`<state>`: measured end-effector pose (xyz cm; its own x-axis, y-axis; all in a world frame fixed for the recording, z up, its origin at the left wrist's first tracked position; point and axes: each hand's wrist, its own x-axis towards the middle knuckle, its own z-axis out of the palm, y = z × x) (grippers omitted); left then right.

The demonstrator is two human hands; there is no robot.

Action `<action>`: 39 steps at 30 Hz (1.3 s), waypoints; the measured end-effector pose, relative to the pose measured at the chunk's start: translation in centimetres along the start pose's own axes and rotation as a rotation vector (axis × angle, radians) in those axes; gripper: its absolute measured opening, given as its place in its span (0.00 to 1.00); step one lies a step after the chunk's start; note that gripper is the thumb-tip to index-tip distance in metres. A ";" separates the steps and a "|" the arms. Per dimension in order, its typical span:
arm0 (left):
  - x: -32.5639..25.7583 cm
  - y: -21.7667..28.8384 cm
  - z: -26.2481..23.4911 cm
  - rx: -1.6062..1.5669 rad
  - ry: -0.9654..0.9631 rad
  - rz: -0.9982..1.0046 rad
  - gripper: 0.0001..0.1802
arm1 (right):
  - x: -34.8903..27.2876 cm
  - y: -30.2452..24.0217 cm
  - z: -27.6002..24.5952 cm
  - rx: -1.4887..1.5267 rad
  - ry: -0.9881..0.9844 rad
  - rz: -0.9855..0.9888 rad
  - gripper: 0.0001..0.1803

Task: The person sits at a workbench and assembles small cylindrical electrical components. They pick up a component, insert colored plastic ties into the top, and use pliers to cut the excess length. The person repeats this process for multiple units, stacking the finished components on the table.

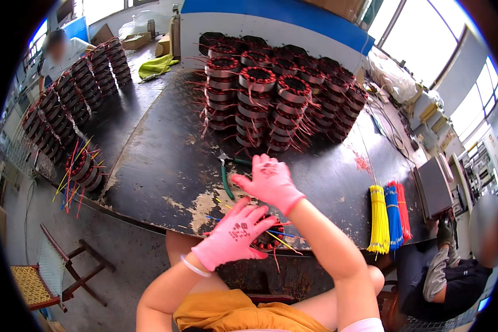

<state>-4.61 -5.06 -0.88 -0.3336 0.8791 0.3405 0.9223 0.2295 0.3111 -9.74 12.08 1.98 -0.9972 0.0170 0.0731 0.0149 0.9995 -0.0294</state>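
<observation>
Stator (pixel 268 242) at table (pixel 160 149) edge, yellow-blue leads (pixel 285 243) showing, seemingly part-done; I see left hand (pixel 235 231) loosely spread over it, right hand (pixel 268 180) half-curled by pliers (pixel 225 180), hold unclear. Stacks (pixel 257 88) likely remain.

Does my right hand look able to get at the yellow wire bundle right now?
Probably yes: nothing visible stands on the table between the right hand and the yellow wire bundle to its right, though the needed stretch is hard to judge.
</observation>
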 end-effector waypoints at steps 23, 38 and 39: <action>-1.1 2.2 3.5 -0.058 0.423 0.022 0.27 | -1.2 6.8 0.9 1.467 -0.226 0.262 0.23; 0.3 1.4 -1.4 -0.064 -0.031 -0.088 0.46 | -25.1 11.7 -2.4 1.904 -0.490 0.458 0.25; 0.4 1.0 -1.2 -0.082 -0.044 -0.088 0.47 | -25.8 11.8 -2.1 1.869 -0.480 0.447 0.27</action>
<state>-4.10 -4.97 0.66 -0.4021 0.8748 0.2702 0.8702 0.2734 0.4099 16.33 23.49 1.81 -0.8842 -0.1134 -0.4532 0.4626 -0.3475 -0.8156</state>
